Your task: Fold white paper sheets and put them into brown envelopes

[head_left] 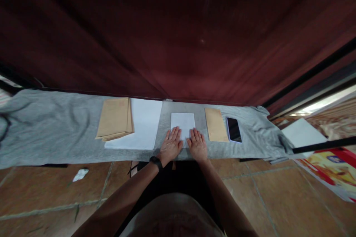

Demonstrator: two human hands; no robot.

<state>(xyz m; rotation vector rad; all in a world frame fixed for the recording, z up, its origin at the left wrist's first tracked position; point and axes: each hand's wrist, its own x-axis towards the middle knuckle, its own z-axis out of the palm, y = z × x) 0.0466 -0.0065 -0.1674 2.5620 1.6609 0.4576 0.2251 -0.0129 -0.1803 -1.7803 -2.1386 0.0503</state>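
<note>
**Head view: small white sheet held flat under two open palms**

A dark red curtain (178, 37) is seen behind a table spread with a grey cloth (55, 129). A large white paper (146, 127) is laid at left, overlapped by a stack of brown envelopes (114, 118). At centre lies the small white sheet (183, 121). Its near edge is covered by the left hand (170, 145) and right hand (197, 144), both flat with fingers extended and nothing gripped. A single brown envelope (215, 124) and a phone (234, 129) are set just to the right. Even pressure from both palms is judged best, so the sheet is not skewed on the soft cloth.
</note>
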